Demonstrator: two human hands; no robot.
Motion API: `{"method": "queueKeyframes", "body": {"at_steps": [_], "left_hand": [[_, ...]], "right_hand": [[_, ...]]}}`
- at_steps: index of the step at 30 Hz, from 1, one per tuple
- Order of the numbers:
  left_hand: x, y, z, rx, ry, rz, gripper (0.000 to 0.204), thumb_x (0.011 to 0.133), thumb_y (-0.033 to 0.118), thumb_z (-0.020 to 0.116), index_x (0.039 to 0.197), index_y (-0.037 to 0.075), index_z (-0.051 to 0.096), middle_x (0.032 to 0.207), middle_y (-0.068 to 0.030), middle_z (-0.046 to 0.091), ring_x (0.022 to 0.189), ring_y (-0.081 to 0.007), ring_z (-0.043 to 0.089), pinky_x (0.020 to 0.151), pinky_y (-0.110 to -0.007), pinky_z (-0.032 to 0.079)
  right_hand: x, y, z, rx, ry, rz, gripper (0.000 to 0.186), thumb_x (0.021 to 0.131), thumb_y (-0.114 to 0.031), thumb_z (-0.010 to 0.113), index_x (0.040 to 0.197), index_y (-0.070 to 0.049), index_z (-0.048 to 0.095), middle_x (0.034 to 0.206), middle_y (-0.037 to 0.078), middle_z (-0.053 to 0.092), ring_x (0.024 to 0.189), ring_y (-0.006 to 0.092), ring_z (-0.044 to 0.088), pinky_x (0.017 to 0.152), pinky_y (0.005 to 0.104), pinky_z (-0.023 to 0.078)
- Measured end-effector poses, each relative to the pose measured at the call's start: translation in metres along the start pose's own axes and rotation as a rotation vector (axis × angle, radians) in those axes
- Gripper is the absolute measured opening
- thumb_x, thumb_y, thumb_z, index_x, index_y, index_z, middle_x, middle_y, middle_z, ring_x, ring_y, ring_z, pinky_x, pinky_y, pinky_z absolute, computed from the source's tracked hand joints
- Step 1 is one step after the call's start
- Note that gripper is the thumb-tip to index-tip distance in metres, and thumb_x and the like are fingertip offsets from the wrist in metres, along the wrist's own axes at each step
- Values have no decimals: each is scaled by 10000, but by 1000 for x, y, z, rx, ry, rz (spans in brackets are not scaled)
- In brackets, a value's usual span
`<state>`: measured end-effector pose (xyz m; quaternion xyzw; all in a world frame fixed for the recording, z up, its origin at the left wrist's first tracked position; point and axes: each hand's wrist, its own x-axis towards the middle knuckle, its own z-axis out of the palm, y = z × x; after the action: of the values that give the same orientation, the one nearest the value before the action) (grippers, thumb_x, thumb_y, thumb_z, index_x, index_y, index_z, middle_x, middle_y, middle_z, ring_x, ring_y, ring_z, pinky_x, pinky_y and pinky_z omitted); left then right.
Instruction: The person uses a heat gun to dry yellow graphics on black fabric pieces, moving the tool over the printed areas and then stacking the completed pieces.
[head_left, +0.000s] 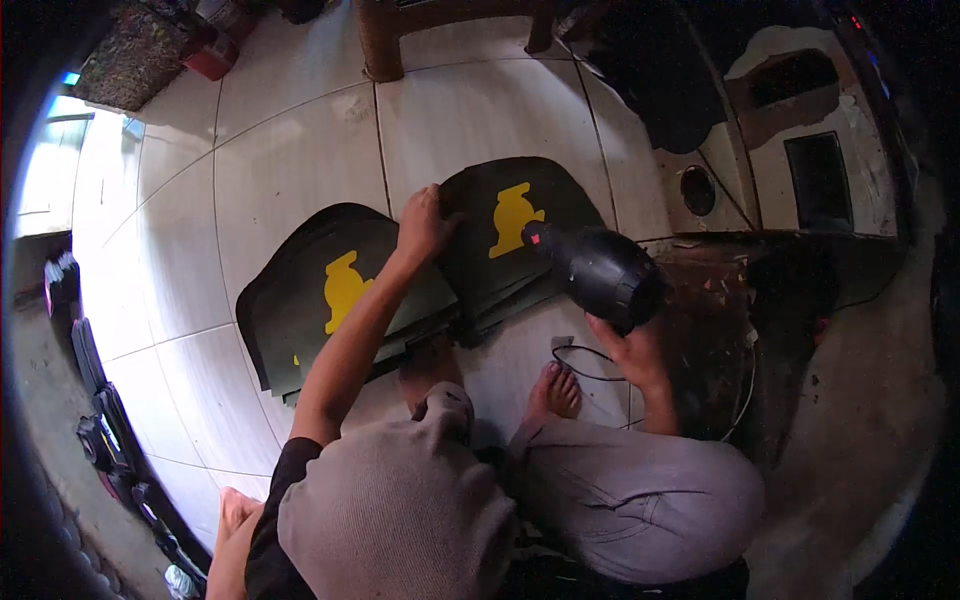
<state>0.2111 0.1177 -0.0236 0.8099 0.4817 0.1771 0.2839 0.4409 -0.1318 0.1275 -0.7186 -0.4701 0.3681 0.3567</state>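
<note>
Two stacks of dark, curved-top sheets lie side by side on the tiles, the left stack (pixel 300 270) and the right stack (pixel 470 215). Each top sheet carries a yellow cutout-like shape, one on the left (pixel 345 293) and one on the right (pixel 512 218). My left hand (pixel 425 225) has its fingers closed at the left edge of the right stack's top sheet. A black hair dryer (pixel 605 275) is in my right hand (pixel 638 352), its nozzle facing the right yellow shape from close by. The dryer's body partly hides my right fingers.
A cable (pixel 590 377) loops on the floor beside my bare foot (pixel 555 390). Wooden furniture legs (pixel 380 45) stand at the far side. A worn cabinet-like box (pixel 800 140) is on the right, and a row of dark items (pixel 110 435) lines the left. A red pot (pixel 210 53) sits far left.
</note>
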Motion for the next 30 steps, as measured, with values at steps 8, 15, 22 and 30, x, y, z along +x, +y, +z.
{"method": "queueKeyframes", "body": {"at_steps": [8,15,22,30], "left_hand": [[-7,19,-20,191,-3,352,135,824,107,631,926,20,653,950,-154,683,945,-340,628,843,-417,493],[-28,62,-73,-149,351,295,245,893,21,554,1122,33,639,944,-169,692,821,-331,657,753,-389,531],[-71,-3,-195,-185,366,-228,210,996,144,491,1050,-34,588,919,-159,656,815,-229,596,784,-344,477],[-164,-111,-206,128,59,-400,176,942,95,560,1049,-39,601,986,-185,658,948,-362,621,852,-382,478]], "right_hand": [[2,-3,-4,-62,-24,34,316,860,-177,737,1133,-42,652,1066,78,691,979,183,650,873,346,495],[7,-6,0,37,-12,37,345,857,-154,744,1160,-34,632,1073,76,688,971,187,652,876,340,495],[5,-2,0,-21,-47,62,312,858,-151,742,1129,-27,649,1036,82,702,940,193,665,839,332,510],[5,2,-5,-109,-201,78,319,862,-199,727,1117,-20,658,1006,146,719,930,237,690,798,362,525]]}}
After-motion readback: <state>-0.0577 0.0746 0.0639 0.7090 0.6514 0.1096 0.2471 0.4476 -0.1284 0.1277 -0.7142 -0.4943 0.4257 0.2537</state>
